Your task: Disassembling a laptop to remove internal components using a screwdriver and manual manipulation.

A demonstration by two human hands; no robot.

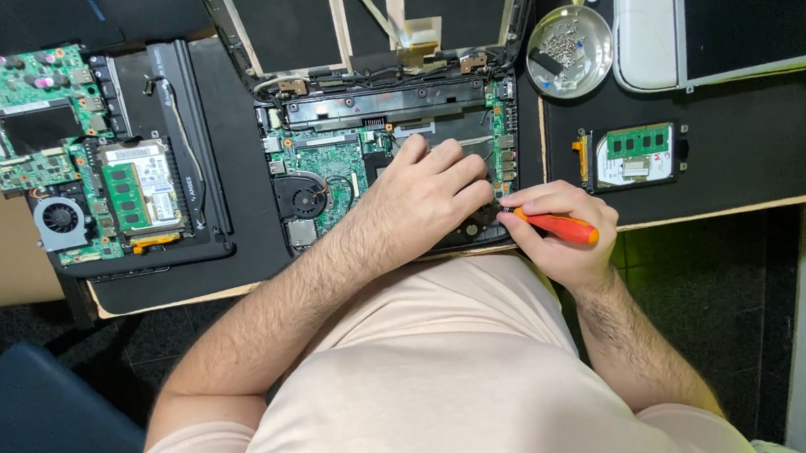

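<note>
Orange-handled screwdriver (560,227) lies nearly level in the right hand (561,229).

The screwdriver (560,228) tip is hidden under the left hand (428,195); screws in the metal dish (569,50) too small to count; upper-right laptop (722,36) cut off by the frame

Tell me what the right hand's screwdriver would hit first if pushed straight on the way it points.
The right hand holds an orange screwdriver pointing left. Its tip is already at the open laptop, beside the left hand's fingertips. Pushed further, it would probably meet those fingers first, though depth is unclear.
</note>
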